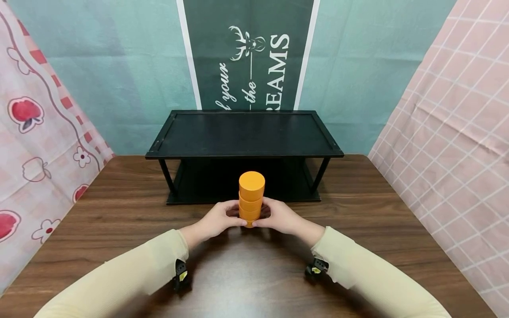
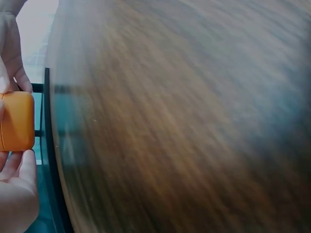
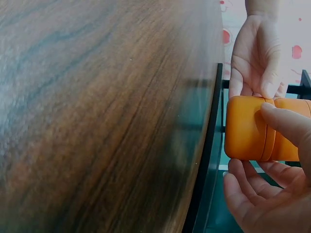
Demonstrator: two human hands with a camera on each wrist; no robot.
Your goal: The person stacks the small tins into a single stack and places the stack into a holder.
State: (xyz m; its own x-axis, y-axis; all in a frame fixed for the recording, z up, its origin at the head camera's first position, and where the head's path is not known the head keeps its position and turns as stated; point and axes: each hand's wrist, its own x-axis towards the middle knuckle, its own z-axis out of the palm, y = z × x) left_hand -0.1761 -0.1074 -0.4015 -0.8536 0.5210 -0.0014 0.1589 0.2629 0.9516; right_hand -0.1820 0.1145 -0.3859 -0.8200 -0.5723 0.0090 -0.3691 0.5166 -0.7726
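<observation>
A stack of several orange cups [image 1: 250,205] stands upright in the middle of the table, in front of the black shelf. Its top face is flat and round. My left hand [image 1: 218,219] grips the stack low on its left side, with the thumb across the front. On the opposite side my right hand [image 1: 281,217] holds it the same way, and the two thumbs nearly meet. The right wrist view shows the lowest orange cup [image 3: 245,128] with a seam above it. Whether the bottom touches the table, I cannot tell.
Behind the stack is a two-level black shelf [image 1: 244,134] on the wooden table [image 1: 358,212]. A green cloth [image 1: 131,66] hangs at the back. Patterned pink cloths line the left and right sides.
</observation>
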